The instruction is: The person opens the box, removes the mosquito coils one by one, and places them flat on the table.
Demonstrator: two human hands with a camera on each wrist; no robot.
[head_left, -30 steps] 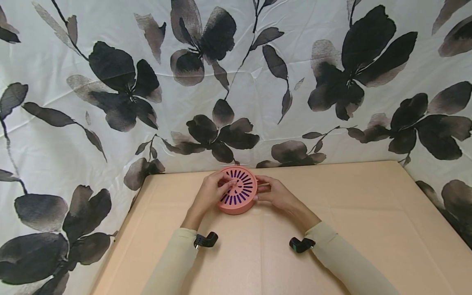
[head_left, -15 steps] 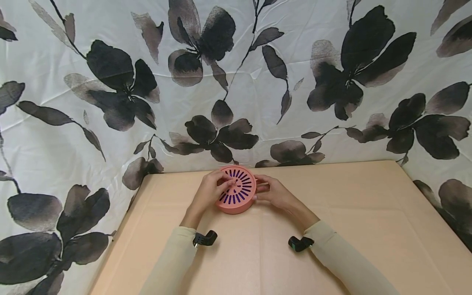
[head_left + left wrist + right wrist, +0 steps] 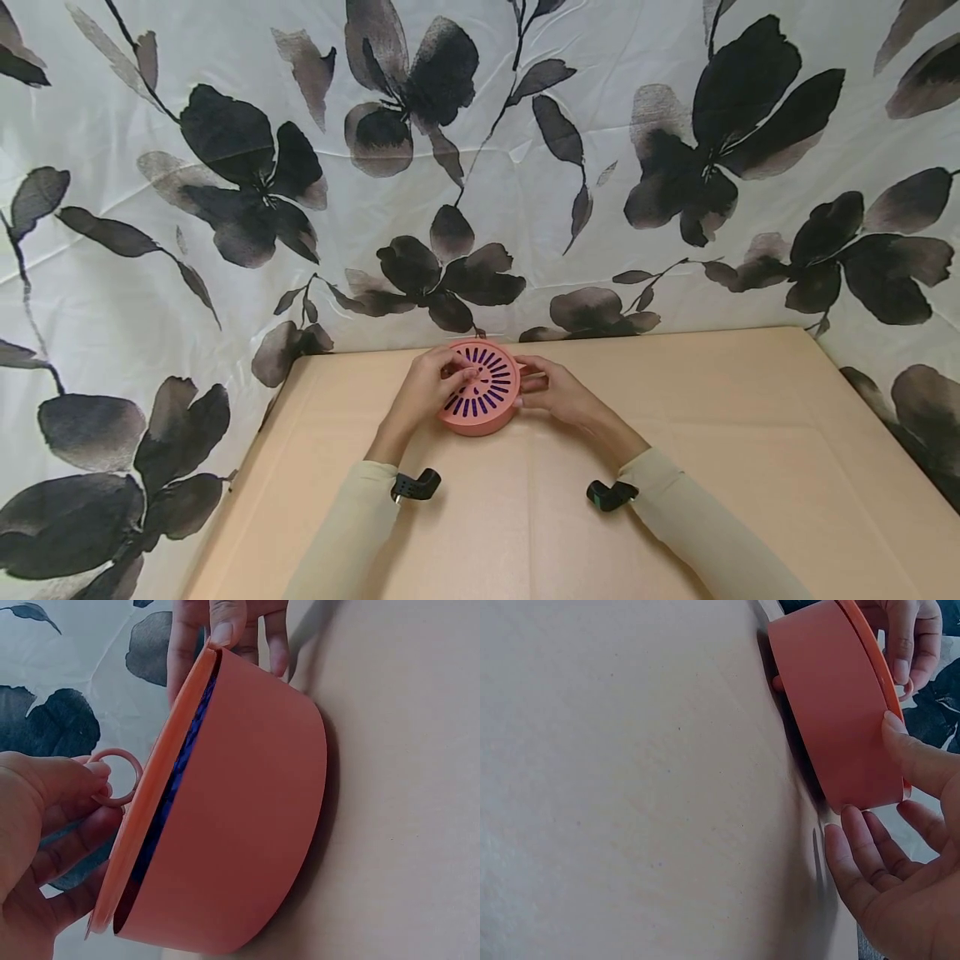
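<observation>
A round salmon-pink tin has a slotted lid, with dark blue showing through the slots. My left hand pinches the small ring on the lid between thumb and fingers. In the left wrist view, a narrow gap parts the lid's near edge from the wall, and blue lining shows inside. My right hand holds the tin's right side. Its thumb rests at the lid's rim, and its bent fingertips touch the side wall.
The tin stands near the back edge of a tan-covered table. Behind hangs a white cloth printed with dark flowers. Black straps sit on both wrists over beige sleeves.
</observation>
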